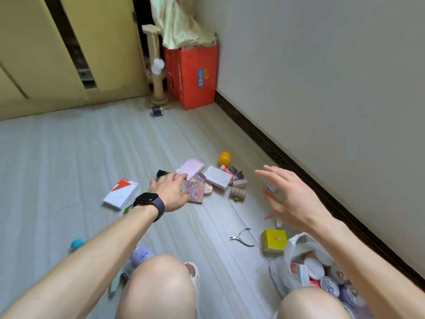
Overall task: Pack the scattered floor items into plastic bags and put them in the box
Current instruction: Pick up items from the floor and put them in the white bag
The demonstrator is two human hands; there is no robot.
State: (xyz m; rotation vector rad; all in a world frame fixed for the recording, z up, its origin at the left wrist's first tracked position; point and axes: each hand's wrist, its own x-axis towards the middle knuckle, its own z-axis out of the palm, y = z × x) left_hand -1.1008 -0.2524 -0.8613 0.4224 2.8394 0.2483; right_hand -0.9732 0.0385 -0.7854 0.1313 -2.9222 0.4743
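My left hand reaches into a pile of small items on the floor and grips a colourful pink booklet. Just beyond lie a lilac notepad, a pale box, a ribbed tan piece and an orange egg-shaped toy. My right hand hovers open above the floor, fingers spread, holding nothing. A white plastic bag with several items inside sits by my right knee. A red cardboard box stands in the far corner.
A white and orange box lies left of my left wrist. Nail nippers and a yellow box lie near the bag. A scratching post stands beside the red box. The wall and dark skirting run along the right.
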